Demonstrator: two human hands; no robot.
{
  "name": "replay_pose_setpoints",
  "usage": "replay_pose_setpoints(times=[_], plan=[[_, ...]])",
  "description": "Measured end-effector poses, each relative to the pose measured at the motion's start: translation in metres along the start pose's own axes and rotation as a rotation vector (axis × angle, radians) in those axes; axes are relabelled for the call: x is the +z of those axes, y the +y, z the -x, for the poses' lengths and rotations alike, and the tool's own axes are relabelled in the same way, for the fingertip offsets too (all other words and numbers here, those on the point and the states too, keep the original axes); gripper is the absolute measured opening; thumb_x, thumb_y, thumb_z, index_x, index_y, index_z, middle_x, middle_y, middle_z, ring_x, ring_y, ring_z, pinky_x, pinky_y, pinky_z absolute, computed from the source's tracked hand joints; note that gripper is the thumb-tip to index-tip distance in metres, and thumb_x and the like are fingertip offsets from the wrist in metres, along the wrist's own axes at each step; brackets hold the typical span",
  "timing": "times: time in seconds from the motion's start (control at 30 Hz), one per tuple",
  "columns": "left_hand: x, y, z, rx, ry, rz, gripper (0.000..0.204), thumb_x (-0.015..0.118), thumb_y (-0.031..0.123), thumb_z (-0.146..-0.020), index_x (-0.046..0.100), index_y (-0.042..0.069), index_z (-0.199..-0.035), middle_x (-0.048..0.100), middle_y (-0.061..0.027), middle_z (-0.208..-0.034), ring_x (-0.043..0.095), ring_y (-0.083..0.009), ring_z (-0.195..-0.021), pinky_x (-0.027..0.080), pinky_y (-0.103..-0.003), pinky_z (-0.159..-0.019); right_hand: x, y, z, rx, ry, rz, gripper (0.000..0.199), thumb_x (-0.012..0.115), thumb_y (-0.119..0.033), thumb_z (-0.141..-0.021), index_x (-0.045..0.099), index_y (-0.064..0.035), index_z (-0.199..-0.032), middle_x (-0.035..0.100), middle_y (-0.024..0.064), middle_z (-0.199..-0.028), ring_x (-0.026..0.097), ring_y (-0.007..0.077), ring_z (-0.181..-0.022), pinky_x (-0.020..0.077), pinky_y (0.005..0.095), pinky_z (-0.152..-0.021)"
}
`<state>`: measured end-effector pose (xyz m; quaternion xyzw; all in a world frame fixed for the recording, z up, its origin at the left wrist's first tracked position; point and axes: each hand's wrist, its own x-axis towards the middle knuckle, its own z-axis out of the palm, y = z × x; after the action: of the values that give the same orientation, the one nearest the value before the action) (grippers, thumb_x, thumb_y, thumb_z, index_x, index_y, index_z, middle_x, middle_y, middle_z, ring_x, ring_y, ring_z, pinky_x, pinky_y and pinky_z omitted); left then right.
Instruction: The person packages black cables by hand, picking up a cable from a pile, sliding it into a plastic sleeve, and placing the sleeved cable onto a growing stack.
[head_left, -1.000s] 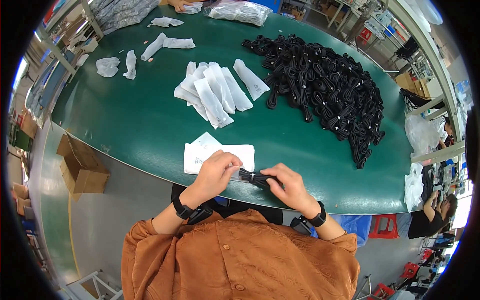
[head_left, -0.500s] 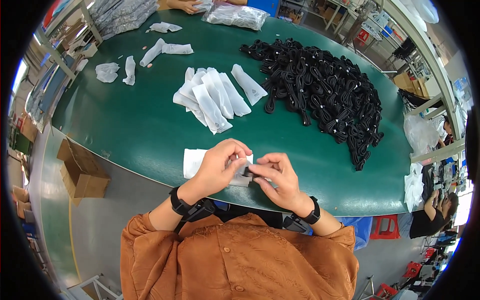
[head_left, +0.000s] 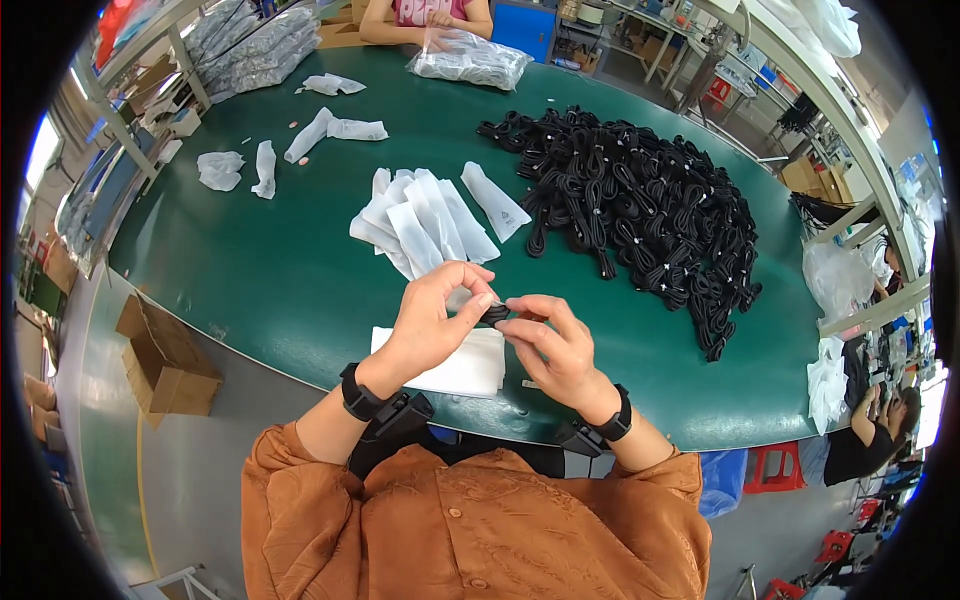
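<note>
Left hand [head_left: 432, 322], right hand [head_left: 549, 345] raised, pinching black cable bundle [head_left: 494, 313].

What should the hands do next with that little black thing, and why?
Probably slide the small black bundled cable into a white pouch. Both the left hand and right hand pinch it between them, above the flat white pouches at the green table's edge, with filled pouches lying farther out.
</note>
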<state>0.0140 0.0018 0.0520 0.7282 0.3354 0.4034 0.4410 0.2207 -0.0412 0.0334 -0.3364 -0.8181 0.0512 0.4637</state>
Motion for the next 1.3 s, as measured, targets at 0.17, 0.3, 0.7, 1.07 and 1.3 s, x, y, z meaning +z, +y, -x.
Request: replay_pose_setpoints(times=[0.17, 0.3, 0.7, 1.07, 1.3], plan=[[0.009, -0.003, -0.001, -0.193, 0.001, 0.585, 0.012, 0.057, 0.011, -0.100, 0.061, 0.000, -0.098, 0.066, -0.0132, -0.112, 0.062, -0.0221, -0.114, 0.048, -0.035, -0.098, -0.013, -0.006, -0.005, 0.069, 0.006, -0.048, 0.043, 0.081, 0.006, -0.070, 0.073, -0.0078, -0.110, 0.060, 0.0138, -0.116, 0.065, 0.0208, -0.084, 0.0570, 0.0298, -0.069], [0.012, -0.005, -0.004, -0.190, -0.041, 0.789, 0.017, 0.052, 0.009, -0.102, 0.061, -0.004, -0.109, 0.067, -0.0164, -0.115, 0.064, -0.0180, -0.105, 0.050, -0.032, -0.096, -0.011, -0.007, -0.006, 0.015, -0.010, -0.042, 0.045, 0.082, 0.004, -0.069, 0.074, -0.0089, -0.112, 0.060, 0.0134, -0.116, 0.066, 0.0205, -0.084, 0.0573, 0.0294, -0.068], [0.019, -0.011, -0.002, -0.288, -0.062, 0.917, 0.021, 0.051, 0.012, -0.104, 0.061, -0.005, -0.109, 0.066, -0.0152, -0.113, 0.064, -0.0166, -0.102, 0.052, -0.029, -0.090, -0.007, -0.015, 0.000, -0.090, 0.069, 0.209, 0.036, 0.083, 0.002, -0.070, 0.072, -0.0059, -0.103, 0.059, 0.0150, -0.116, 0.066, 0.0230, -0.086, 0.0558, 0.0314, -0.067], [0.035, -0.006, 0.007, -0.282, -0.138, 1.003, 0.031, 0.055, 0.022, -0.104, 0.053, -0.001, -0.125, 0.066, -0.0130, -0.109, 0.064, -0.0161, -0.102, 0.052, -0.030, -0.090, -0.035, -0.028, -0.017, 0.033, 0.123, 0.092, 0.020, 0.074, 0.007, -0.077, 0.061, -0.0018, -0.090, 0.060, 0.0153, -0.108, 0.063, 0.0206, -0.079, 0.0520, 0.0286, -0.065], [0.042, -0.011, 0.010, -0.236, -0.268, 0.490, 0.048, 0.059, 0.025, -0.101, 0.040, 0.002, -0.139, 0.062, -0.0137, -0.116, 0.063, -0.0158, -0.108, 0.052, -0.032, -0.091, -0.032, 0.013, -0.014, 0.300, 0.110, -0.117, 0.011, 0.065, 0.005, -0.088, 0.058, -0.0009, -0.092, 0.060, 0.0117, -0.097, 0.060, 0.0149, -0.072, 0.0491, 0.0270, -0.063]])
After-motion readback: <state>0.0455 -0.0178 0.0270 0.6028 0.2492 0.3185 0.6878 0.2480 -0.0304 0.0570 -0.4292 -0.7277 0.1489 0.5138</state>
